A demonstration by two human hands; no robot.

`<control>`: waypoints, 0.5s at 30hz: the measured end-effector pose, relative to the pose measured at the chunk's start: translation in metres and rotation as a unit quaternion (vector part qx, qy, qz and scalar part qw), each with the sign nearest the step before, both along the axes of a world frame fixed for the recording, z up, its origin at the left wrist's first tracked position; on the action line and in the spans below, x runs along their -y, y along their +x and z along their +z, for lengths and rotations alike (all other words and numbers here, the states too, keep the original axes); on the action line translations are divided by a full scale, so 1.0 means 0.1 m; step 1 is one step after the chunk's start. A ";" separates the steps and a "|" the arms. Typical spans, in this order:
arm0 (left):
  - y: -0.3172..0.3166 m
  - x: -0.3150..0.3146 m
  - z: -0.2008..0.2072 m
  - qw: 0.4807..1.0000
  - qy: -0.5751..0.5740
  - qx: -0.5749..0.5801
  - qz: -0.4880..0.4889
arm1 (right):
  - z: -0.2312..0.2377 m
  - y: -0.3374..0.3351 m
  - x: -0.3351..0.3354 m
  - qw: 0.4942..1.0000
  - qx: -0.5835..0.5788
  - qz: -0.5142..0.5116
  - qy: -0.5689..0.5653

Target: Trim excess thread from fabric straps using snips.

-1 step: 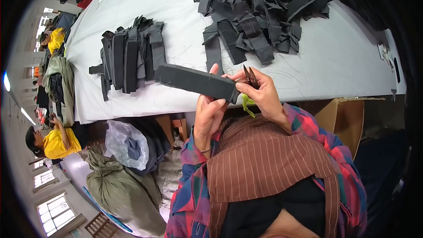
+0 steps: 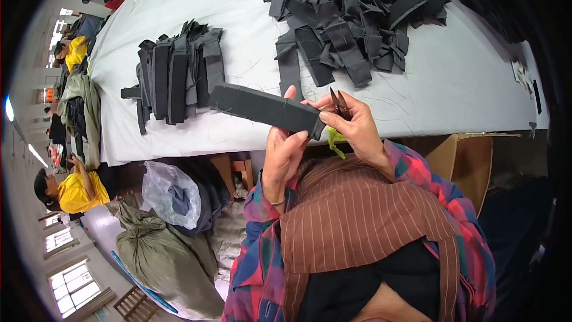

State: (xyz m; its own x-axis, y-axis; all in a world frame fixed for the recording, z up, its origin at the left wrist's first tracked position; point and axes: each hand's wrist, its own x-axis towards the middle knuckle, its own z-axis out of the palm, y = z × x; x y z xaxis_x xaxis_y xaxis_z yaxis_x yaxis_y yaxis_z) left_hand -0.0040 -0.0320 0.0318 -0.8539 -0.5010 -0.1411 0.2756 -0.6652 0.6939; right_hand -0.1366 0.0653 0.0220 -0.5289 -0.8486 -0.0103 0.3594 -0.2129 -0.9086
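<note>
Head view: a person in a plaid shirt and brown striped apron holds a long black fabric strip [image 2: 265,109] above the near edge of a white-covered table [image 2: 465,83]. The left hand [image 2: 285,146] is closed on the strip's near end, thumb up against its edge and fingers wrapped beneath, so the strip runs out level toward the person's left. The right hand [image 2: 356,126] grips a small pair of thread snips [image 2: 340,105], its fingers folded around the handle and the blades pointing up and away, their tips close together just beside the strip's right end. A scrap of yellow-green material [image 2: 335,139] shows below the right hand, between the two wrists.

On the table beyond the hands, a neat stack of black strips [image 2: 176,74] lies toward the left edge, the pieces roughly parallel. A larger, loose heap of black strips [image 2: 351,18] spreads across the far middle of the table, well apart from the stack. Loose threads dot the bare cloth between them.

Below the table's near edge sit a clear plastic bag [image 2: 170,194] and an olive sack [image 2: 164,259]; a cardboard box [image 2: 462,164] stands to the right. A worker in a yellow shirt [image 2: 74,191] sits at far left.
</note>
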 end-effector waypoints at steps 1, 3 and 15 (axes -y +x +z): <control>0.00 0.00 0.00 0.999 -0.032 0.035 0.001 | 0.00 -0.01 -0.02 1.000 -0.020 0.014 0.018; -0.01 -0.02 -0.05 0.996 -0.073 0.057 0.017 | 0.04 -0.03 -0.04 0.998 -0.040 0.030 0.036; 0.05 -0.04 -0.07 0.997 -0.076 0.012 -0.022 | 0.17 -0.13 -0.04 0.973 -0.229 0.035 0.025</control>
